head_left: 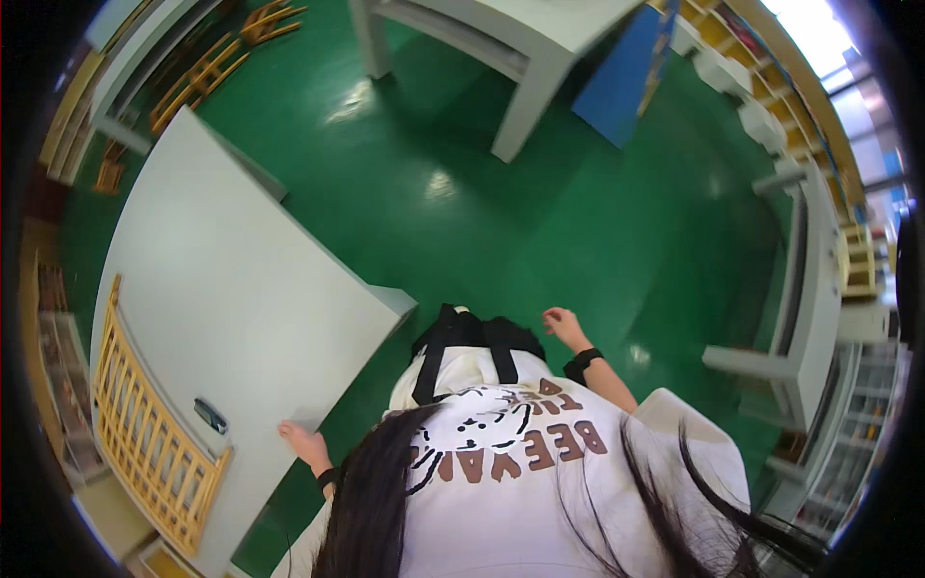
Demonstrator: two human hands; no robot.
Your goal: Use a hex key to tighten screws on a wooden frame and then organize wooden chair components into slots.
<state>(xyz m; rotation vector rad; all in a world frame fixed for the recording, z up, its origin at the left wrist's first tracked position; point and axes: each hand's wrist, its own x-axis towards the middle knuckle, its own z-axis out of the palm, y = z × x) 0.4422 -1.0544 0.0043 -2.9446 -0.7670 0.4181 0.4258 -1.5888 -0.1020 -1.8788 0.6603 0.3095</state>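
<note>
My left hand (pixel 305 446) is at the right-hand edge of a white table (pixel 241 289), its fingers loosely stretched over the top. It holds nothing that I can see; whether it touches the surface I cannot tell. Beyond its fingertips, to the left, lies a small dark oblong object (pixel 210 415) whose kind is unclear. Farther left, a light wooden slatted frame (pixel 154 424) runs along the table's left side. My right hand (pixel 567 329) hangs over the green floor beside my body, fingers loosely bent and apart, with nothing visible in it. Dark bands circle both wrists.
Another white table (pixel 540 39) stands ahead, with a blue panel (pixel 617 91) leaning beside it. At the right is a white table or bench (pixel 809 289). Wooden frames (pixel 198 82) stand at the far left. Shelves with white boxes (pixel 723 72) line the far right.
</note>
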